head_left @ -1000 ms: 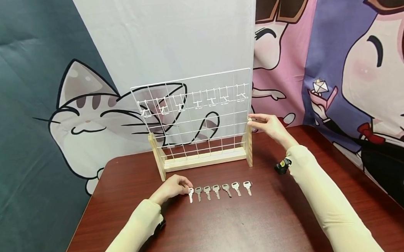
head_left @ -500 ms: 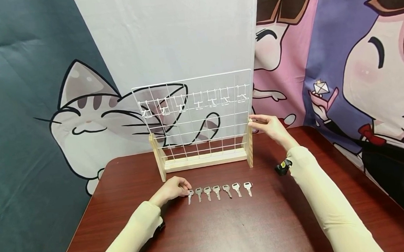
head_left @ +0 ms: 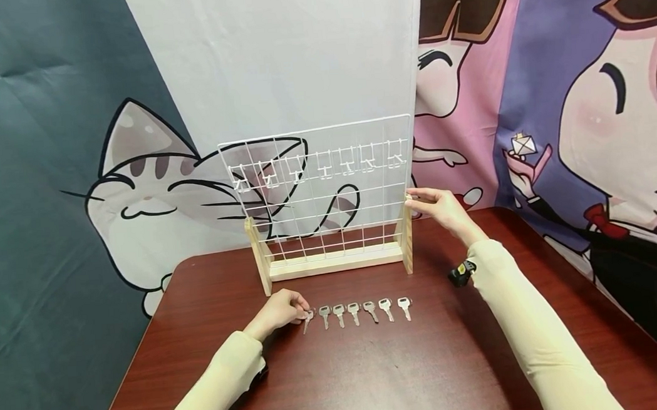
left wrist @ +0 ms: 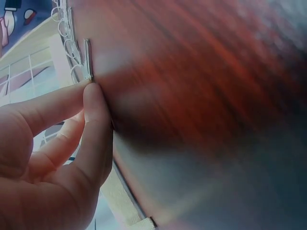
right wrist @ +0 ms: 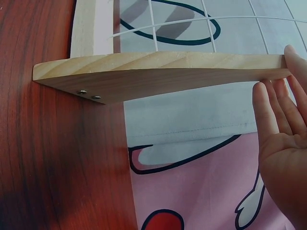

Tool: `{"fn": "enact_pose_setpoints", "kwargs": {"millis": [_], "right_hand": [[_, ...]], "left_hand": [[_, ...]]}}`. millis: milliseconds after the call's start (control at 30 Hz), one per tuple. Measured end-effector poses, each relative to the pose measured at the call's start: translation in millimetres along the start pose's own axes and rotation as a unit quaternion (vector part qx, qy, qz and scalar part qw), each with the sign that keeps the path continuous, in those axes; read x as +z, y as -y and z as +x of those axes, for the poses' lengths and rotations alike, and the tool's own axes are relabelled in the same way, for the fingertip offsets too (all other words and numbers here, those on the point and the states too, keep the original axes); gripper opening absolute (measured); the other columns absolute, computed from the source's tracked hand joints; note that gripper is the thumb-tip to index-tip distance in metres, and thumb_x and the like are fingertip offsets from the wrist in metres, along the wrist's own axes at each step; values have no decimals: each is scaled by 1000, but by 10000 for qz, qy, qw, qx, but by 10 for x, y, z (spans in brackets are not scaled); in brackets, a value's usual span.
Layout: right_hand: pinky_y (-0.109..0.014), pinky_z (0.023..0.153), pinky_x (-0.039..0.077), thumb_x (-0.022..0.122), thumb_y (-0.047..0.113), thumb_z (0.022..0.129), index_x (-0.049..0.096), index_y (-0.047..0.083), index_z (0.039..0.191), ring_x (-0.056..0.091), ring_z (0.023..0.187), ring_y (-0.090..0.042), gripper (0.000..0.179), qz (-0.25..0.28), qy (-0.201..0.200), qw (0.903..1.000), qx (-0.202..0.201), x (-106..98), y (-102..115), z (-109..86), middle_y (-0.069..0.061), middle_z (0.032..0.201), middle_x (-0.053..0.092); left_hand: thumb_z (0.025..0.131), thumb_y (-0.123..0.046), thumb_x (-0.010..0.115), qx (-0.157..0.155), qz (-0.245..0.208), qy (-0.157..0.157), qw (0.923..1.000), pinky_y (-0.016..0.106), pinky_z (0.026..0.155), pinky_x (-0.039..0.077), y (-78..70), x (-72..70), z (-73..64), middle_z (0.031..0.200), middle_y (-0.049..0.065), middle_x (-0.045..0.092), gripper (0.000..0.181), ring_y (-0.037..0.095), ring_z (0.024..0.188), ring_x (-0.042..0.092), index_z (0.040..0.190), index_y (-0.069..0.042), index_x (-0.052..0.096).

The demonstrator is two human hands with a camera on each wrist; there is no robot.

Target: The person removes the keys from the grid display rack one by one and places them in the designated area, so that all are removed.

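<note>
My left hand (head_left: 277, 310) pinches the leftmost silver key (head_left: 306, 324) between thumb and fingertips, low over the table. In the left wrist view, that key (left wrist: 88, 55) stands out from the fingertips, a small wire ring beside it. To its right lies a row of several similar keys (head_left: 355, 315), each with a dark slot in its head. My right hand (head_left: 440, 209) grips the top of the right wooden upright (head_left: 407, 241) of a white wire grid rack. The right wrist view shows the thumb on that upright's edge (right wrist: 192, 60) and fingers against its outer side.
Several white hooks (head_left: 325, 167) hang in a row across the upper grid. A pale wooden base bar (head_left: 334, 262) joins the rack's uprights. The dark red table (head_left: 372, 371) reaches back to a cartoon-printed cloth (head_left: 138, 235).
The leftmost key has tilted, its tip swinging left and toward the person, in the left hand's pinch. The right hand keeps its hold on the upright. The head view has shifted slightly.
</note>
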State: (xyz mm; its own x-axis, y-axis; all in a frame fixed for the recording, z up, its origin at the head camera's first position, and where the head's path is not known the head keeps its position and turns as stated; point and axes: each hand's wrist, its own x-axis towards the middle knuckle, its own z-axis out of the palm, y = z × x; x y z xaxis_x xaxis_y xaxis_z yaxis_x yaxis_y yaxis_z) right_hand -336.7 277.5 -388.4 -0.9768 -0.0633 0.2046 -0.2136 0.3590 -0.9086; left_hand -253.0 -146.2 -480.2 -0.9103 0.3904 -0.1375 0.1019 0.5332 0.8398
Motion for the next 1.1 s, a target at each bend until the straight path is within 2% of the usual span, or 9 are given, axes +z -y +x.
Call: {"fn": "enact_pose_setpoints", "kwargs": {"millis": [100, 267, 367, 633, 967, 1100], "right_hand": [[-32, 99, 46, 75, 33, 93, 59, 7, 140, 64, 102, -7, 57, -13, 92, 10000, 27, -3, 109, -54, -16, 135, 62], [-22, 91, 47, 75, 32, 93, 57, 5, 142, 66, 101, -9, 58, 1, 97, 9999, 25, -7, 79, -50, -15, 133, 63], [-22, 90, 48, 76, 37, 91, 60, 9, 140, 65, 100, -7, 58, -25, 22, 10000, -17, -10, 11, -21, -11, 131, 65], [-24, 91, 48, 77, 37, 91, 62, 13, 138, 66, 101, -7, 56, -17, -11, 10000, -36, 0, 6, -20, -11, 131, 66], [-21, 91, 48, 73, 29, 95, 56, 7, 143, 64, 101, -4, 56, 106, 164, 9998, 4, -2, -2, -10, -17, 138, 59], [-25, 95, 47, 73, 33, 94, 56, 8, 144, 63, 104, -3, 58, 63, 107, 9999, 0, 7, -3, -31, -14, 138, 60]], "left_hand": [[85, 10, 67, -53, -43, -23, 10000, 31, 65, 60, -3, 2, 4, 75, 7, 66, 4, 13, 69, 65, 89, 9, 69], [84, 8, 69, -139, 24, -101, 9999, 28, 63, 60, 3, 14, 16, 74, 4, 66, 3, 12, 67, 64, 87, 8, 68], [84, 7, 70, -235, 68, -184, 9995, 27, 61, 59, -3, 29, 18, 72, 3, 65, 4, 11, 65, 63, 86, 9, 68], [85, 5, 71, -406, 94, -327, 9986, 28, 59, 58, -19, 49, 7, 70, 3, 65, 5, 12, 62, 62, 84, 8, 67], [86, 5, 69, -415, 100, -367, 9984, 28, 59, 59, -31, 50, -3, 71, 5, 65, 6, 12, 63, 63, 85, 10, 67], [86, 6, 68, -366, 147, -361, 9986, 28, 58, 58, -11, 56, 5, 71, 4, 65, 3, 12, 63, 62, 84, 9, 67]]}}
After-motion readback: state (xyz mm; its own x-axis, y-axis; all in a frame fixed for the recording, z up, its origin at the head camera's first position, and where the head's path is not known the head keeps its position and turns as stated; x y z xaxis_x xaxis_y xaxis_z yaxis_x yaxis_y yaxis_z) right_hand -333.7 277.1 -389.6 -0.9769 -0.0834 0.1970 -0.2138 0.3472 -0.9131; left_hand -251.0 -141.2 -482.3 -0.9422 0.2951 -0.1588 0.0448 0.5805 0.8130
